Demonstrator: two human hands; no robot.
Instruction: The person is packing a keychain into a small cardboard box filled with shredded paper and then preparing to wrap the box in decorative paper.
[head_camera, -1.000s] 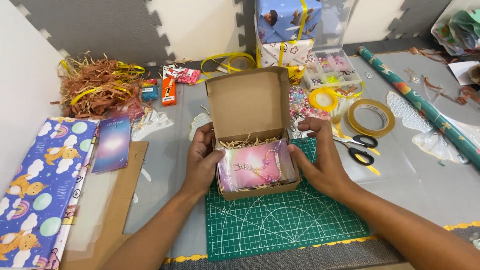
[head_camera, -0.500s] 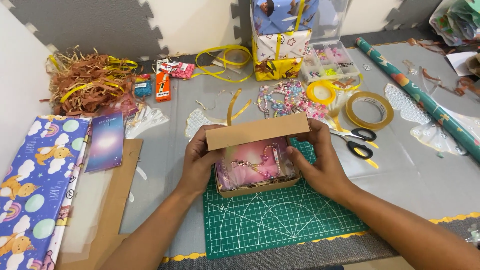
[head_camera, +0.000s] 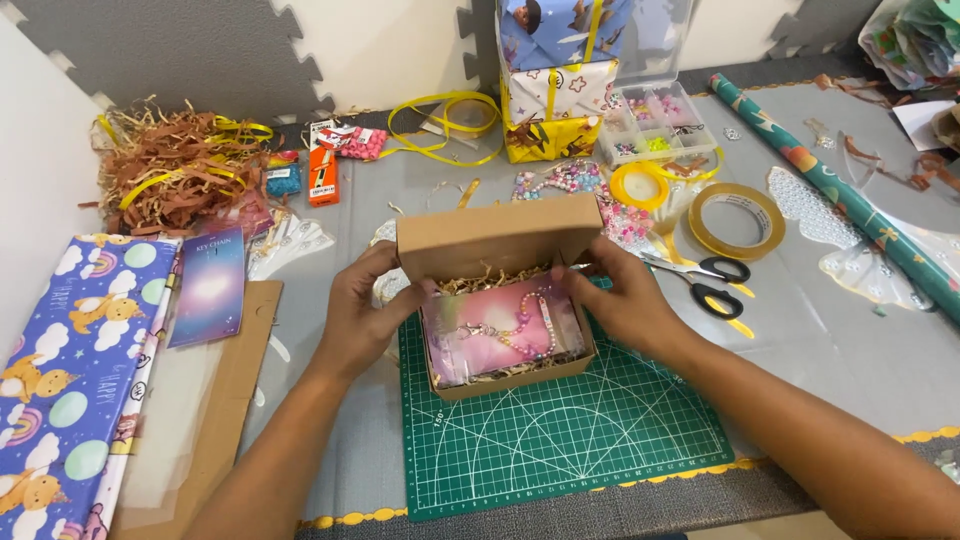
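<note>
- Brown cardboard box with hinged lid (head_camera: 505, 300): sits on the far half of the green gridded cutting mat (head_camera: 560, 440), centre of the grey worktop (head_camera: 850, 340). Long axis runs 9 to 3 o'clock. Lid stands half-raised along the 12 o'clock edge, leaning toward the viewer.
- Contents: pink printed card with a beaded keychain (head_camera: 500, 330), bedded on tan paper shred.
- Left hand (head_camera: 365, 315): at the box's 9 o'clock end, fingers curled round the side wall and lid corner, gripping.
- Right hand (head_camera: 625, 295): at the 3 o'clock end, fingers closed on the opposite wall and lid edge.
- Key relation: box lies directly between both hands, equally near each; lid hinge lies beyond the fingertips at 12 o'clock.
- Black-handled scissors (head_camera: 705, 280): at 3 o'clock, just beside the right hand, apart from it.
</note>
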